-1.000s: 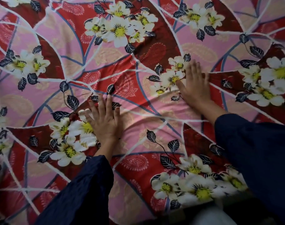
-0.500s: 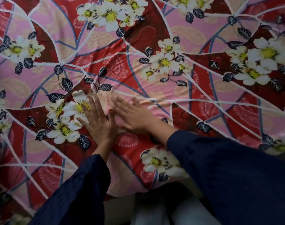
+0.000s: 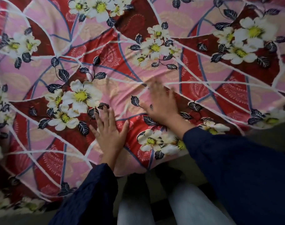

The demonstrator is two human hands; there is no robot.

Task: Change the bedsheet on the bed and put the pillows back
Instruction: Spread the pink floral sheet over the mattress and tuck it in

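To smooth the bedsheet (image 3: 106,62) well, I think both hands should press flat and slide out to the edges — slowly, so no new bumps come. The left hand (image 3: 108,135) lies flat on it with straight fingers (image 3: 106,116), and the blurry right hand (image 3: 163,104) looks flat and open too. The sheet covers the bed (image 3: 176,161) up to the near edge — pink and red, with white flowers and a few soft wrinkles.

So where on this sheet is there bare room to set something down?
The bedsheet lies bare beyond both hands across the far side, left of the left hand and right of the right hand. It is crowded only at the near edge, where both hands lie flat with a small strip between them.
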